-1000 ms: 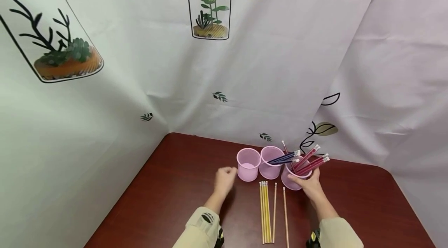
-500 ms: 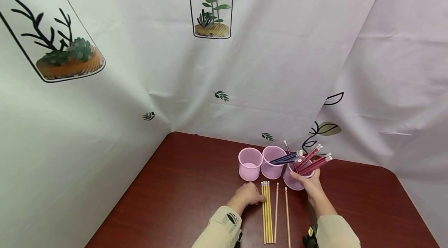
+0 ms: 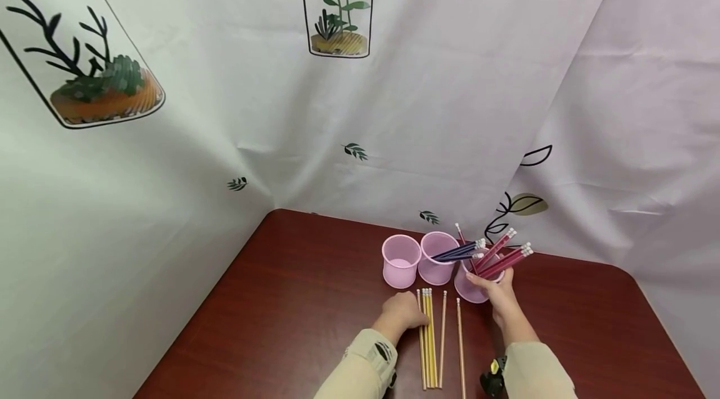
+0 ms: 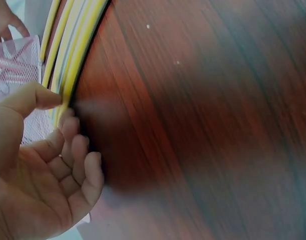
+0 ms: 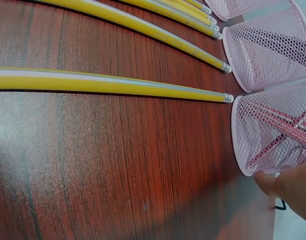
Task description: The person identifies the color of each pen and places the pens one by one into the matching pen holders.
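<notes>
In the head view my left hand [image 3: 402, 313] lies at the left side of a row of yellow pencils [image 3: 432, 355]. Its thumb and forefinger pinch the leftmost pencil [image 3: 423, 364] near the eraser end; the left wrist view shows this hand [image 4: 42, 175] with its other fingers loosely curled. My right hand [image 3: 502, 299] grips the right-hand pink mesh pencil cup [image 3: 470, 289], thumb at the near side; the far fingers are hidden. Red pencils [image 3: 506, 261] lean out of that cup, eraser ends up.
A middle pink mesh cup [image 3: 434, 272] holds several dark blue pencils [image 3: 458, 253]. Left of it stands a third pink cup [image 3: 400, 275] without pencils. Two single pencils lie apart, one pencil [image 3: 442, 339] beside the row and another pencil [image 3: 460, 349] farther right. A patterned curtain [image 3: 360, 111] hangs behind the table.
My left hand has moved from beside the left cup down and right to the pencil row. The leftmost pencil's eraser end now stands slightly apart from the others. My right hand keeps its hold on the cup.
</notes>
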`<action>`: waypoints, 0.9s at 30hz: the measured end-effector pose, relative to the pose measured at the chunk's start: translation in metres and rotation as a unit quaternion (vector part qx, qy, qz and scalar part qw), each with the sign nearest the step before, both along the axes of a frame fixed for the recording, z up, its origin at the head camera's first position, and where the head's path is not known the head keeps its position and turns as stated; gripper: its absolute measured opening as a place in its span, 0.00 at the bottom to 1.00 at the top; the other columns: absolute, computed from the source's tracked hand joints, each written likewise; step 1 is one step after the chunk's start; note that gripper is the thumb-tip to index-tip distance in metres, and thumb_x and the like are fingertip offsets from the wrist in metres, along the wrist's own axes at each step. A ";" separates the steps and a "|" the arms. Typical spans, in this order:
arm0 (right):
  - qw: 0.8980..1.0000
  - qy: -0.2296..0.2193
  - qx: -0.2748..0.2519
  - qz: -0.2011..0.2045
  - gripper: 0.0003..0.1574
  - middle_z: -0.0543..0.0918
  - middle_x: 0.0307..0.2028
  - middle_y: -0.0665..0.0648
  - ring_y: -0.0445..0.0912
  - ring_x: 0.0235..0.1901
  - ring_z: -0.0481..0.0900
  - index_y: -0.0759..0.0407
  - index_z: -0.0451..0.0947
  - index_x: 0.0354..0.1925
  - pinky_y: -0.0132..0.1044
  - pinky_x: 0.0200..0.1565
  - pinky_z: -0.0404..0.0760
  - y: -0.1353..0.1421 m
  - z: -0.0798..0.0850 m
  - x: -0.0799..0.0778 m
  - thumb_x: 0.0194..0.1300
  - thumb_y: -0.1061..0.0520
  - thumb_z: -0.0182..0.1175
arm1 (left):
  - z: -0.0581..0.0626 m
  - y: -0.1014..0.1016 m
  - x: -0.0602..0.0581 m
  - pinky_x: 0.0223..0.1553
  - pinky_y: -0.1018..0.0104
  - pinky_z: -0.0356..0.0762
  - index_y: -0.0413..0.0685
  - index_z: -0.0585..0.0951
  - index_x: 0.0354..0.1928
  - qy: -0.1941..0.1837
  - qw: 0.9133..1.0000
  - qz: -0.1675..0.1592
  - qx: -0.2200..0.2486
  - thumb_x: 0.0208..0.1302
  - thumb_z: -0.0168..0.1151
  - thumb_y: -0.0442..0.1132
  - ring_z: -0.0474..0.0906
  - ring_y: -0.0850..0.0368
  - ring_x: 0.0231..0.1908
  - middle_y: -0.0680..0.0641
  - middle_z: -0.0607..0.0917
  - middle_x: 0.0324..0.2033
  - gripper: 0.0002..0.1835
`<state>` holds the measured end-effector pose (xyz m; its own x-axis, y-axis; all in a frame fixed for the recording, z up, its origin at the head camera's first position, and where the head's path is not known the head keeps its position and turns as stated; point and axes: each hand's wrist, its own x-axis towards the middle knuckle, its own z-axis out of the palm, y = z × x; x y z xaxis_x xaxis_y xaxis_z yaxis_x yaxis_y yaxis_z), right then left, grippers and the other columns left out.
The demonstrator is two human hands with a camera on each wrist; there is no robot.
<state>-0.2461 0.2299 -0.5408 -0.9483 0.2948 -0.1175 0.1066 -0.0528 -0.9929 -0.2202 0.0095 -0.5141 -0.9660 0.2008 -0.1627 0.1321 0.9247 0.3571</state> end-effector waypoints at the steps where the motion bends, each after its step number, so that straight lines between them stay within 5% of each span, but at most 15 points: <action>1: 1.000 -0.001 0.001 0.000 0.67 0.50 0.65 0.61 0.50 0.60 0.53 0.53 0.31 0.70 0.37 0.59 0.55 0.000 -0.001 0.000 0.49 0.56 0.70 | 0.001 0.002 0.001 0.23 0.60 0.73 0.49 0.75 0.17 0.006 1.000 -0.001 -0.015 0.36 0.70 0.52 0.77 0.53 0.24 0.48 0.80 0.21 0.17; 7: 1.000 -0.001 0.012 -0.002 0.66 0.50 0.65 0.60 0.49 0.60 0.53 0.53 0.34 0.69 0.33 0.57 0.56 0.000 -0.002 0.000 0.48 0.53 0.71 | 0.008 0.010 0.005 0.25 0.61 0.73 0.48 0.79 0.24 0.024 0.997 -0.003 -0.068 0.36 0.71 0.51 0.79 0.51 0.29 0.47 0.82 0.26 0.17; 13: 1.000 -0.001 0.010 -0.007 0.68 0.49 0.66 0.62 0.52 0.63 0.50 0.54 0.34 0.68 0.42 0.62 0.51 0.005 -0.013 -0.007 0.45 0.52 0.72 | 0.010 0.009 0.005 0.25 0.61 0.74 0.47 0.79 0.21 0.019 0.998 -0.002 -0.060 0.36 0.71 0.51 0.79 0.51 0.28 0.47 0.82 0.26 0.16; 20: 1.000 0.002 0.031 0.002 0.67 0.48 0.66 0.66 0.55 0.62 0.50 0.58 0.33 0.68 0.41 0.62 0.51 -0.001 0.000 0.001 0.48 0.51 0.71 | 0.008 -0.001 0.003 0.25 0.61 0.73 0.48 0.77 0.18 -0.001 0.999 -0.012 -0.032 0.40 0.69 0.53 0.78 0.52 0.27 0.46 0.82 0.26 0.17; 27: 0.999 0.013 0.032 -0.002 0.64 0.49 0.63 0.68 0.57 0.61 0.51 0.61 0.35 0.66 0.44 0.62 0.53 -0.012 0.023 0.015 0.49 0.50 0.70 | 0.015 -0.013 0.004 0.14 0.66 0.65 0.49 0.71 0.06 -0.001 0.998 -0.026 0.058 0.42 0.66 0.48 0.67 0.59 0.08 0.53 0.71 0.05 0.18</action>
